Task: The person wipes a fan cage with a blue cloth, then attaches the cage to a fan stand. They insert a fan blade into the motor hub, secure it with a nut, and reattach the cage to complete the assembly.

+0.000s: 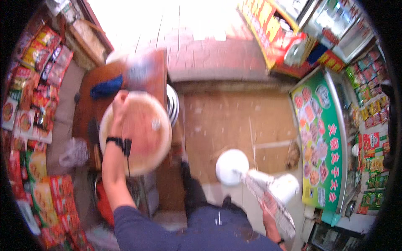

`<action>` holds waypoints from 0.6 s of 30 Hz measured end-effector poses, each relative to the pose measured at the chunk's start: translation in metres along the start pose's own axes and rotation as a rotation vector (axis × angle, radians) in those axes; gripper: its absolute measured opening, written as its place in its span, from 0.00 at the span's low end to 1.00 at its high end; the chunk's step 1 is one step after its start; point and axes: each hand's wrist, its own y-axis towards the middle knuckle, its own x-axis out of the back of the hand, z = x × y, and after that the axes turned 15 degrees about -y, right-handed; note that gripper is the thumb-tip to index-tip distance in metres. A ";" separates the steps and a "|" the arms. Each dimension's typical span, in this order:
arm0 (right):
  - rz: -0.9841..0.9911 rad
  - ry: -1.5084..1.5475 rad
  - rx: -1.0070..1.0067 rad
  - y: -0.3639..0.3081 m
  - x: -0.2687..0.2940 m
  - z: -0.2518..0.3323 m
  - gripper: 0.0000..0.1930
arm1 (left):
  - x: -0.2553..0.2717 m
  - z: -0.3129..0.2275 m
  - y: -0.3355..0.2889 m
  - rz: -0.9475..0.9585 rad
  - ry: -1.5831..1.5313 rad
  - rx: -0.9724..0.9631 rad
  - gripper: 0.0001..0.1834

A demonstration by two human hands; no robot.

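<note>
My left hand (120,103), a black band at its wrist, is closed at the far left rim of a thick round chopping board (144,138). The fingertips are blurred. The board lies at the near part of a brown wooden table (146,69), with a small pale piece (155,124) on its reddish face. A blue cloth (106,87) is just beyond that hand. Low on the right, my right hand (270,206) is closed at the wire guard of a white electric fan (287,187); the guard partly covers the fingers. The fan's round base (231,167) is on the floor.
Packaged goods (39,167) line the left side. A green-fronted display counter (320,138) stands at the right, with more packets (372,167) behind it. Round metal trays (171,104) sit beside the table. A step (226,85) leads to bright paving ahead.
</note>
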 end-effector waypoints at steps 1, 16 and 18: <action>-0.003 -0.032 -0.096 0.003 0.004 -0.003 0.27 | 0.006 0.030 0.024 -0.059 0.067 0.060 0.11; -0.444 -0.360 -0.699 0.045 0.027 -0.033 0.15 | 0.049 0.226 0.151 0.183 0.948 0.339 0.33; -0.452 -0.336 -0.685 0.040 0.015 -0.020 0.13 | 0.055 0.239 0.159 0.112 0.942 0.360 0.22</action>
